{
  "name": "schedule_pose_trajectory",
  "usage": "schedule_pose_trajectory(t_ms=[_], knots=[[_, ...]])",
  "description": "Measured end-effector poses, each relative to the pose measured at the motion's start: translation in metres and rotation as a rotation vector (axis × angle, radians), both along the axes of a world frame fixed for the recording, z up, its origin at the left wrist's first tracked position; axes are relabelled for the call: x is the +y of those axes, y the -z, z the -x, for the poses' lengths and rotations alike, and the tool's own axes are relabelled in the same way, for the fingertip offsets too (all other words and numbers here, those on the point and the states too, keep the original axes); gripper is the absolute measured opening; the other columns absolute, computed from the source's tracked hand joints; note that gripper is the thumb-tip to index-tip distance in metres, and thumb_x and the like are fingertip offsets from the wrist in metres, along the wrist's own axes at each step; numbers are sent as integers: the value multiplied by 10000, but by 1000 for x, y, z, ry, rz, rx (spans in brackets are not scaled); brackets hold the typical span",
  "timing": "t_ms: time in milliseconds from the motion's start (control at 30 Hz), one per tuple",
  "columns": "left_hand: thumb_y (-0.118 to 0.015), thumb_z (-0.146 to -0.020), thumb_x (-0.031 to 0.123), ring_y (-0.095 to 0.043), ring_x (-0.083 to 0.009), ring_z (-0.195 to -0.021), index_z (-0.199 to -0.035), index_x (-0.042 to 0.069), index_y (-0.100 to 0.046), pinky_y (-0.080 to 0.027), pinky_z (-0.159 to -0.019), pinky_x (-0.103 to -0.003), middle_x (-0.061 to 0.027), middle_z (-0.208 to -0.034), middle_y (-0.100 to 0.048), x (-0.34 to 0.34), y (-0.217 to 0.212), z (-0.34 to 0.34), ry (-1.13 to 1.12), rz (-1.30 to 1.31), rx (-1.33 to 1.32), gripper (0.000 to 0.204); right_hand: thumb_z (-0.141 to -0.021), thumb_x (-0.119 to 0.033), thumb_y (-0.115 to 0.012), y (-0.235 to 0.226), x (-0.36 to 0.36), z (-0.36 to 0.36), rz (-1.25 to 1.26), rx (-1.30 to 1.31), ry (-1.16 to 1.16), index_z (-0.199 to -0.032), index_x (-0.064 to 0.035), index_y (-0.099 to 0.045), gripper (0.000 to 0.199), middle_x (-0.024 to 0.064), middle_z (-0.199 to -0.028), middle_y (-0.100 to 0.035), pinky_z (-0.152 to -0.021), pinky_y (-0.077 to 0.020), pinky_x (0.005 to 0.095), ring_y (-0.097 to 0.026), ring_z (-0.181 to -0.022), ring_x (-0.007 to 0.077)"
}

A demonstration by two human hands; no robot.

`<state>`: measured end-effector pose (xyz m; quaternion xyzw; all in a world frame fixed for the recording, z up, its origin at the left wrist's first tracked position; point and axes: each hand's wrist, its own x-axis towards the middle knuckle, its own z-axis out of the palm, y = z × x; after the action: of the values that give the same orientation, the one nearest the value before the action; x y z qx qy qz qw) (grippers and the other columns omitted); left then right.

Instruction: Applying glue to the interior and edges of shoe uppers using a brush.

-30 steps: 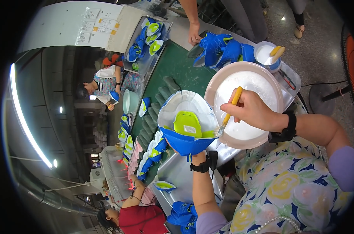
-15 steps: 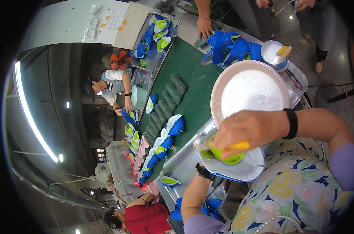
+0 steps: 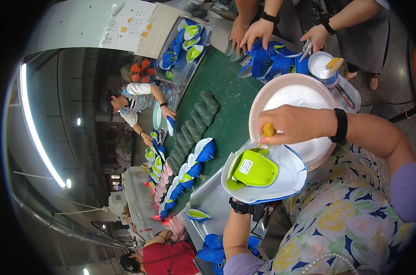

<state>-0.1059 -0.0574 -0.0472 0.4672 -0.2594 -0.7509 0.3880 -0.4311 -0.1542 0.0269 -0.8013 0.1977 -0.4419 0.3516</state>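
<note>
My left hand (image 3: 241, 203) reaches up from below and is mostly hidden under a shoe upper (image 3: 281, 176), white outside with blue trim and a lime green lining, which it holds open side up. My right hand (image 3: 292, 124), with a black band on the wrist, grips a yellow-handled brush (image 3: 268, 130). The brush tip touches the far rim of the upper. Just behind sits a wide pink bowl (image 3: 257, 110) of white glue.
A green conveyor belt (image 3: 226, 96) carries a row of grey-green lasts (image 3: 196, 121) and a line of blue-white uppers (image 3: 192, 169). Other people's hands (image 3: 256, 32) work on blue uppers (image 3: 267, 59) at the far end. A small white cup (image 3: 321, 68) stands beside the bowl.
My right hand swept the brush over the open upper and now rests at its far rim. The upper has turned, so its green lining faces up again.
</note>
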Motion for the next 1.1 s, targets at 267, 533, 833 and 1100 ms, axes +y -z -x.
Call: schedule_pose_trajectory(t_ms=[267,533,833,1100], knots=[[-472,-1035,311,-594,-267,-1209,-1449,76,-423,-507,-1013,-424,-111,-1367,-570,9,4,-7,-82,111,-79,479,-919,-209,-655,-23,4,20,-72,46,-33,-869,-32,-553,210,109,-813,-650,-674,-506,354,-665,-756,308],[-480,-1033,304,-591,-266,-1213,-1454,77,-414,-508,-1012,-420,-109,-1373,-566,12,-4,-23,-139,208,-157,483,-860,-128,-625,-5,24,16,447,241,-112,-980,-70,-605,135,88,-882,-621,-749,-526,376,-646,-862,278],[-488,-1030,297,-587,-264,-1218,-1459,78,-403,-508,-1010,-417,-107,-1379,-561,4,5,-20,-179,292,-240,489,-872,-234,-736,-25,6,-18,98,-107,210,-890,-30,-545,280,162,-808,-622,-610,-503,412,-651,-695,342],[-496,-1028,291,-584,-262,-1222,-1463,79,-394,-509,-1009,-413,-106,-1384,-557,-47,2,-44,-417,391,-324,495,-859,-227,-735,0,-1,-2,-388,171,255,-869,9,-590,277,127,-709,-641,-562,-467,320,-628,-599,203]])
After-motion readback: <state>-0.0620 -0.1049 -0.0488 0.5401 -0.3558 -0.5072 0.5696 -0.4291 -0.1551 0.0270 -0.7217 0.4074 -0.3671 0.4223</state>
